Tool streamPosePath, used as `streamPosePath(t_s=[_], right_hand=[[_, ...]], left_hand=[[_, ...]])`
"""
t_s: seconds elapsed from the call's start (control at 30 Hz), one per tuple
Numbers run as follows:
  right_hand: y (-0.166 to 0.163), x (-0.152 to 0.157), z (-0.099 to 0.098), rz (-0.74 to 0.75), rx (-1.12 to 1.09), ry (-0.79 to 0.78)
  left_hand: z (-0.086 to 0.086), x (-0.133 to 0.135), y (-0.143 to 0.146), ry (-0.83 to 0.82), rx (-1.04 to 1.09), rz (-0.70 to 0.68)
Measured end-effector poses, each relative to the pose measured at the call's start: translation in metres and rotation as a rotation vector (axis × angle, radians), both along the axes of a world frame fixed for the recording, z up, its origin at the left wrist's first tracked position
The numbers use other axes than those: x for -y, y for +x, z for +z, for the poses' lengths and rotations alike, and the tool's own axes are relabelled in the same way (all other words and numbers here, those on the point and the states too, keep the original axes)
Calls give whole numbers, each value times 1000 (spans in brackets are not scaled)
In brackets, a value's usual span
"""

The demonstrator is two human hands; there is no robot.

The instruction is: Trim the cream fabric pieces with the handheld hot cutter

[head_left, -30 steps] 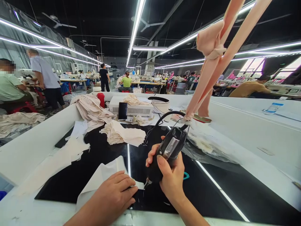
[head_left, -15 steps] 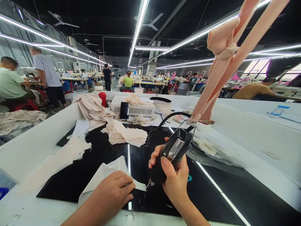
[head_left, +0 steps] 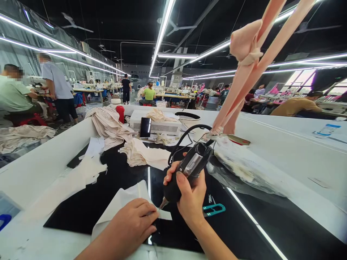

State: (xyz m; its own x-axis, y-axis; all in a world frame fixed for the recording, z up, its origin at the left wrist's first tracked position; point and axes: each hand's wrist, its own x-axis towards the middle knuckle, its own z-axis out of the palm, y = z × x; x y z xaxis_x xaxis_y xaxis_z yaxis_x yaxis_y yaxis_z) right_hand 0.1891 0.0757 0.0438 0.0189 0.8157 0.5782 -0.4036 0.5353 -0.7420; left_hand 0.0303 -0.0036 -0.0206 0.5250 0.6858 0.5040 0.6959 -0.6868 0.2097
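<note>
In my right hand [head_left: 189, 195] is a black hand-held tool [head_left: 187, 173] with a metal plate on its side, fingers wrapped round the body. Its pointed metal tip [head_left: 163, 203] slants down to a cream fabric piece [head_left: 124, 198] on the black board. My left hand [head_left: 135, 220] presses that fabric down, fingers bent and close together, just left of the tip. A narrow strip of the fabric [head_left: 165, 215] reaches right, past the tip. Pink fabric bands [head_left: 235, 90], knotted together, hold the tool's cable end from above.
Teal thread snips [head_left: 214, 209] lie right of my right hand on the black board [head_left: 114, 180]. Stacked cream fabric pieces [head_left: 143, 153] lie ahead. Behind them stand a phone [head_left: 145, 127] and a white vented box [head_left: 162, 126]. Clear plastic bags [head_left: 244, 169] lie at right.
My right hand and the tool have moved left, bringing the tip from the strip's end back near my left fingertips. The teal snips now show more fully. My left hand stays on the fabric.
</note>
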Motion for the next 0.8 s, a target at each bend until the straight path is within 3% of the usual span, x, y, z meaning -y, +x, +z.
streamPosePath(t_s=[0.43, 0.8], right_hand=[[-4, 2, -2, -5, 21, -9], [14, 4, 0, -70, 13, 4]], left_hand=[[0, 0, -1, -37, 2, 3], [-1, 0, -2, -18, 16, 1]])
